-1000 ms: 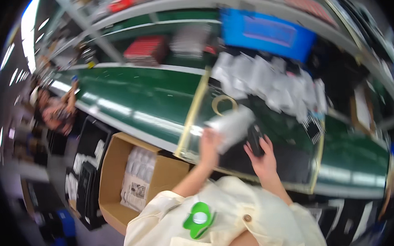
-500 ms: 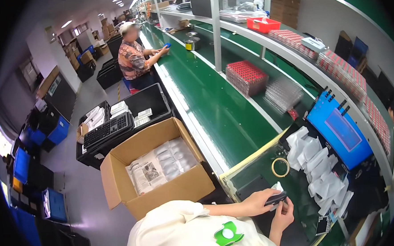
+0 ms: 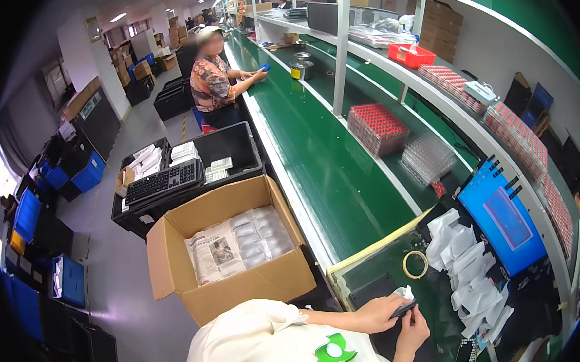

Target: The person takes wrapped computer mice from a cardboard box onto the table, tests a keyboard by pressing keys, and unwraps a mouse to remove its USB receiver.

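My left hand (image 3: 374, 313) and my right hand (image 3: 413, 335) meet at the near edge of the green conveyor bench (image 3: 329, 179). Together they pinch a small dark flat piece (image 3: 401, 309), and a bit of white wrapping (image 3: 407, 293) sticks up behind it. A roll of tape (image 3: 415, 264) lies just beyond my hands. Several white plastic bags (image 3: 461, 264) are heaped to the right of it. A dark flat pad (image 3: 368, 289) lies beside my left hand.
An open cardboard box (image 3: 228, 250) with bagged parts and a newspaper stands on the floor at my left. Behind it are black crates with a keyboard (image 3: 162, 182). A blue tray (image 3: 502, 222) leans on the shelf. Another person (image 3: 212, 80) works farther along the bench.
The view has swung left along the bench. A second ago my left hand held a white bag up; now both hands are low and closed on the small dark piece.
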Demonstrator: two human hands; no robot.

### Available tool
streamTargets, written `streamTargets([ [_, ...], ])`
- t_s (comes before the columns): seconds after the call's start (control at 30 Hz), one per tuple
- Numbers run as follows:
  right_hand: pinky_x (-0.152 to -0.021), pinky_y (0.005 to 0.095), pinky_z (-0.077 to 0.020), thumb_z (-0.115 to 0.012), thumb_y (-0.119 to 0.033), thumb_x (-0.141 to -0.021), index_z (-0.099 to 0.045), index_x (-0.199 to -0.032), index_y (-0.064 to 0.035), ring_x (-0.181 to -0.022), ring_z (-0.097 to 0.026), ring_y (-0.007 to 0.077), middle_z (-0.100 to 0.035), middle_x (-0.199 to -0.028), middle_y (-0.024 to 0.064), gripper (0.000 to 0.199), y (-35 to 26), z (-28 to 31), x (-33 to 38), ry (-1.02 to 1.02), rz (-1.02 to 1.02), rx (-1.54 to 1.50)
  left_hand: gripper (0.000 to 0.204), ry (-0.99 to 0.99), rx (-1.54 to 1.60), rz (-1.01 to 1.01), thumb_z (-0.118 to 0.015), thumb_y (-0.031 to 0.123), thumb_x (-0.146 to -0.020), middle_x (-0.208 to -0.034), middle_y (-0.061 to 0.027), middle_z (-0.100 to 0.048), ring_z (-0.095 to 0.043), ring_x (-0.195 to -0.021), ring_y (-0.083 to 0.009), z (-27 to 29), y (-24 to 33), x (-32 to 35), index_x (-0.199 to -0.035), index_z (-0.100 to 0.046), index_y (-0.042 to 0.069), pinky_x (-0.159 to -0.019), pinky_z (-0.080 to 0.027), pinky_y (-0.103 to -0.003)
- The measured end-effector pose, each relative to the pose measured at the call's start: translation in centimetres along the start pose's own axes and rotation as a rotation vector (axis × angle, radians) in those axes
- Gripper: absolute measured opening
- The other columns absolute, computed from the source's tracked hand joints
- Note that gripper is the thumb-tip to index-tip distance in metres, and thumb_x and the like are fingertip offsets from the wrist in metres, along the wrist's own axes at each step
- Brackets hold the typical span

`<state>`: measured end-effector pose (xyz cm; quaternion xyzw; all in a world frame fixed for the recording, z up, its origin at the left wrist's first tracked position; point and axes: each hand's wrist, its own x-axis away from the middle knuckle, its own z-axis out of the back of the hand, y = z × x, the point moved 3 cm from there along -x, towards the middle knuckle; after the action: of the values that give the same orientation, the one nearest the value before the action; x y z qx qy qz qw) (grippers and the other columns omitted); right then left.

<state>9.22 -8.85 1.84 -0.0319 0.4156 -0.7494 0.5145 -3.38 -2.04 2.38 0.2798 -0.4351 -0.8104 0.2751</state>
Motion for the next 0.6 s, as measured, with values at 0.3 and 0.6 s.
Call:
streamTargets([
  [0.3, -0.056, 0.0343, -0.0489, -0.057, -0.006, -0.078, -0.061, -0.1, 0.007, -0.063, -0.062, 0.0286, -0.063, -0.076, 0.0167, 0.026, -0.2, -1.1, 0.0, 0.084, 0.087, 0.151, 0.041, 0.078, 0.008, -0.043, -0.061, 0.009, -0.072, -0.098, -0.0125, -0.051, -0.057, -0.086, -0.0333, -0.3, 0.7, -0.4, -0.112, -0.049, 0.011, -0.071, -0.049, -0.039],
  [0.6, -0.059, 0.0273, -0.0477, -0.058, -0.004, -0.081, -0.061, -0.098, 0.0057, -0.064, -0.061, 0.0145, -0.063, -0.072, 0.0131, 0.02, 1.2, 1.2, -0.4, 0.106, -0.061, -0.031, 0.042, 0.021, -0.02, -0.07, -0.06, 0.006, -0.07, -0.095, -0.0127, -0.049, -0.057, -0.081, -0.0324, -1.1, 3.0, -1.5, -0.11, -0.049, 0.011, -0.066, -0.049, -0.038],
])
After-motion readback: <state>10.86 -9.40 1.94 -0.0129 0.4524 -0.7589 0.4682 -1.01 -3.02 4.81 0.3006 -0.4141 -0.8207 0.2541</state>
